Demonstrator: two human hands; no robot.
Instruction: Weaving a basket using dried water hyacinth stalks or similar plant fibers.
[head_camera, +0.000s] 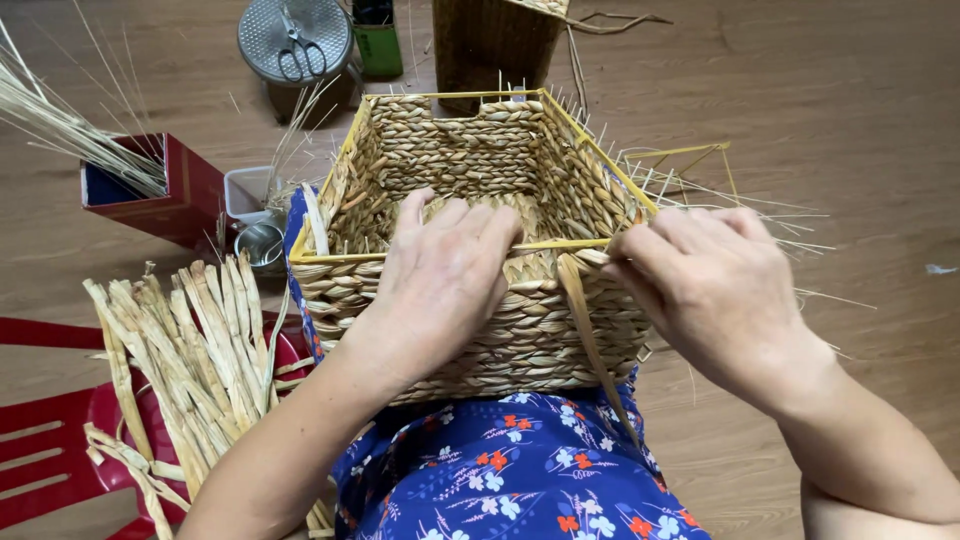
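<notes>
Hands, two (440, 285) (705, 290), grip one woven basket (470, 160).

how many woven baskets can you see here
2. One woven basket rests on the lap under both hands, the left hand and the right hand. A darker basket stands behind it, cut off by the top edge.

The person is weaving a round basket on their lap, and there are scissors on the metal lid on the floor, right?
Not quite. The basket is rectangular, not round; the head view shows straight sides and square corners along its yellow frame. The rest holds: it sits on the person's lap, with the left hand and right hand on its near rim, and the scissors lie on the metal lid on the floor.
</notes>
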